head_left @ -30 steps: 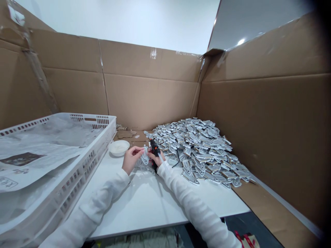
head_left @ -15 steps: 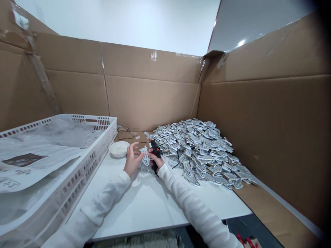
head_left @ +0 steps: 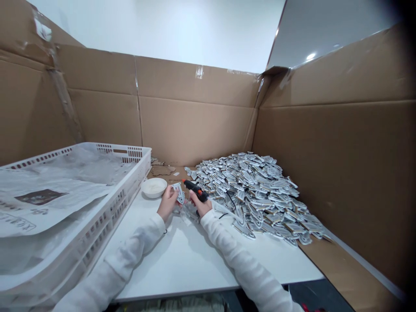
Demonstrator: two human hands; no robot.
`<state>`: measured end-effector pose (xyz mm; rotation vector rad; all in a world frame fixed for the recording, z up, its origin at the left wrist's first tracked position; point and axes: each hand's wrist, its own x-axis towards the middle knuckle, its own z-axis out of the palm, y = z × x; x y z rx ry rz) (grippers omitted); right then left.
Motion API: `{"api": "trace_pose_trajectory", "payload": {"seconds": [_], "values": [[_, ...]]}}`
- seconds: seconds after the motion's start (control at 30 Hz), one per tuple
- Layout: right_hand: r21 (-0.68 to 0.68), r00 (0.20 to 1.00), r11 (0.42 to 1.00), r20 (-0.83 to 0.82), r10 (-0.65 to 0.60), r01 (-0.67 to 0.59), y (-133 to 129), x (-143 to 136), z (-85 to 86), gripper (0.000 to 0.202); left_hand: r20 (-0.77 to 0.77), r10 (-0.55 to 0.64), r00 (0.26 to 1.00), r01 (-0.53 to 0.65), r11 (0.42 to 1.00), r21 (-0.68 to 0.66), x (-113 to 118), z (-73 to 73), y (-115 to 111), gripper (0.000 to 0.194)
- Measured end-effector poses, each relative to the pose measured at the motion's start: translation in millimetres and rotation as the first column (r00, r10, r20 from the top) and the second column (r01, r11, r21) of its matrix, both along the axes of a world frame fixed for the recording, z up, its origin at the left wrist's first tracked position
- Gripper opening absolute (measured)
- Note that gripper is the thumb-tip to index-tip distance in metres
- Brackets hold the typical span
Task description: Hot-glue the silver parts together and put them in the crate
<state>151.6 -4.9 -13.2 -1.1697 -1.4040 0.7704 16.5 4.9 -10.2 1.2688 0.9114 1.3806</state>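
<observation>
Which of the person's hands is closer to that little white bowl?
The left. The left hand, holding a pale flat piece, is just right of the white bowl, slightly nearer the wearer; the right hand, gripping the glue gun, is farther right.

One white perforated plastic crate [head_left: 112, 212] is standing at left; one printed sheet [head_left: 74, 201] is lying in it, before crumpled film [head_left: 87, 160], probably plastic. Cardboard panels [head_left: 195, 125] are enclosing three sides. One ceiling light [head_left: 311, 56] is glowing, upper right.
</observation>
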Motion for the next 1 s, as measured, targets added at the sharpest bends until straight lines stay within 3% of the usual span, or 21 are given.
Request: {"api": "trace_pose_trajectory", "payload": {"seconds": [0.1, 0.2, 0.5, 1.0], "values": [[0.020, 0.992, 0.997, 0.094, -0.082, 0.080, -1.7, -0.3, 1.2, 0.036, 0.004, 0.007, 1.000, -0.007, 1.000, 0.017, 0.4, 0.9, -1.0, 0.038], [0.059, 0.984, 0.996, 0.156, -0.080, 0.071, -3.7, -0.6, 3.4, 0.035, 0.019, -0.005, 1.000, 0.005, 1.000, 0.008, 1.1, 2.4, -3.1, 0.041], [0.007, 0.975, 0.995, 0.197, -0.103, 0.104, -7.1, -1.0, 6.4, 0.040, 0.063, 0.018, 0.998, -0.018, 1.000, -0.003, 2.8, 7.4, -7.1, 0.043], [-0.036, 0.965, 0.990, 0.233, -0.125, 0.137, -9.3, -2.1, 11.9, 0.040, 0.082, 0.022, 0.996, -0.021, 1.000, -0.016, 3.1, 3.6, -5.2, 0.041]]}}
